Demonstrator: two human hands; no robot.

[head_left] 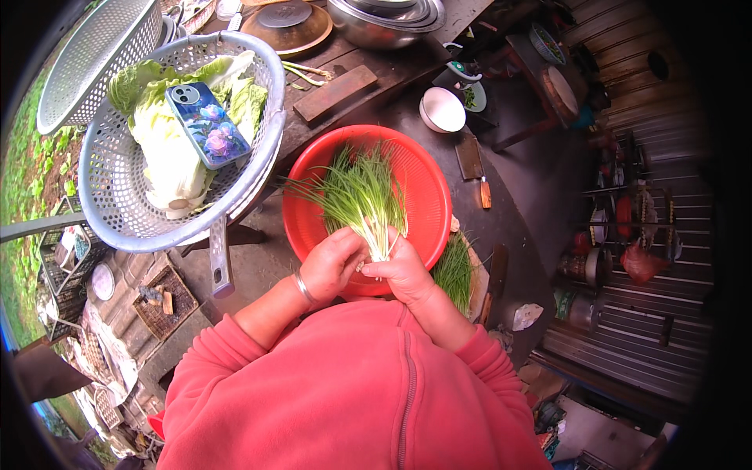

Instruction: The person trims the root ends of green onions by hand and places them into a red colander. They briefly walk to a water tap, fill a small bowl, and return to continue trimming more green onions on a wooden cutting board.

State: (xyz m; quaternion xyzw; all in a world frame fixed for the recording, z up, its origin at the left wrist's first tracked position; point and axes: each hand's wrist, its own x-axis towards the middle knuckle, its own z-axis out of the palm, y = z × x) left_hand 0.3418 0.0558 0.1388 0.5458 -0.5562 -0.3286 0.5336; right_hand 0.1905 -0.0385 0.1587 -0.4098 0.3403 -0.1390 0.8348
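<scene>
A bunch of thin green chives or young scallions [363,202] fans out over a red plastic basin [426,176], leaves pointing away from me. My right hand [405,270] grips its white root ends, the thumb laid across them. On the other side my left hand [332,264], with a bangle at the wrist, closes its fingers around the same stems. More greens lie inside the basin behind the bunch. Another pile of the thin greens [453,267] rests just right of the basin, on a pale round board [479,282].
Left stands a grey plastic colander [111,194] holding a napa cabbage [170,164] and a flower-patterned phone [208,126]; its handle [220,258] juts towards me. A cleaver [470,158] and a white bowl [442,110] lie to the right. Steel basins [388,29] stand on the wooden table [405,64].
</scene>
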